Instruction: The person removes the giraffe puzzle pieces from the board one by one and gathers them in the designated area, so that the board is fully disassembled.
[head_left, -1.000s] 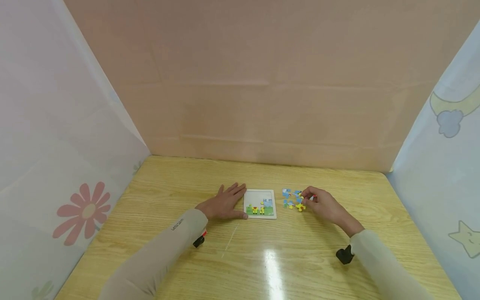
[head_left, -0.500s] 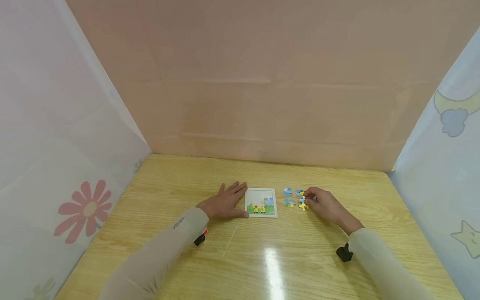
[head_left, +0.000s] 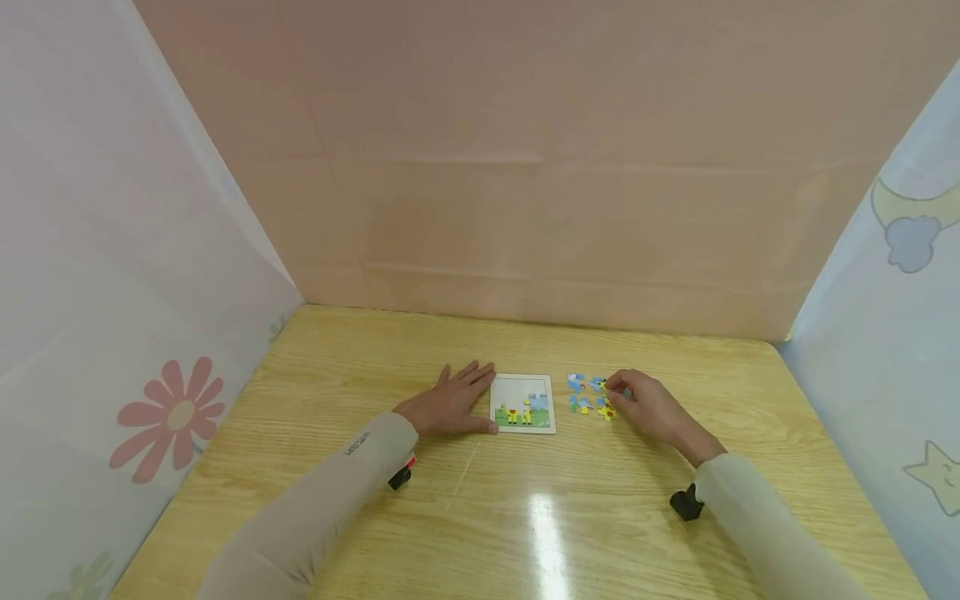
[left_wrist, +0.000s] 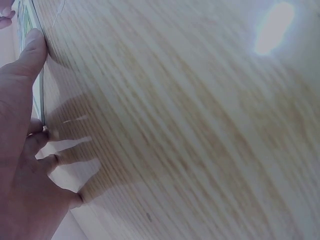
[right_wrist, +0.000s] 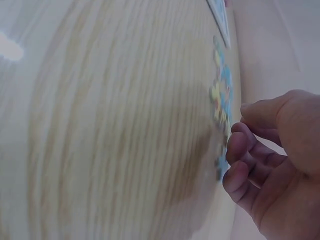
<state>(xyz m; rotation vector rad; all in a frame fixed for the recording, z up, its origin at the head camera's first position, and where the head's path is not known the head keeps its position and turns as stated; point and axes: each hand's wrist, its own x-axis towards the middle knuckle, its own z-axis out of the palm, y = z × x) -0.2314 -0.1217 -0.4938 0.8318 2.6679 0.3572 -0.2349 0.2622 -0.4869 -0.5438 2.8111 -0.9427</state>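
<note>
A white-framed puzzle board (head_left: 524, 380) lies on the table. Its lower part and right side hold pieces with green ground, yellow animal shapes and blue sky; the rest shows bare white. My left hand (head_left: 452, 406) rests on the table at the board's left, fingers spread, with fingertips and thumb touching the frame. Loose blue, green and yellow puzzle pieces (head_left: 583, 405) lie right of the board. Over their right end is my right hand (head_left: 647, 407), thumb and fingers bent and close together. Whether a piece is between the fingertips is hidden; the right wrist view shows none.
The wood-grain table (head_left: 420, 517) has a bright glare streak near its front. A tan sheet (head_left: 480, 208) closes off the back. Printed cloths stand at the left (head_left: 150, 292) and right. A bit of blue shows behind my right fingers.
My right hand has shifted slightly among the loose pieces, and the yellow piece beside its fingers has moved a little right and turned. My left hand stays at the board.
</note>
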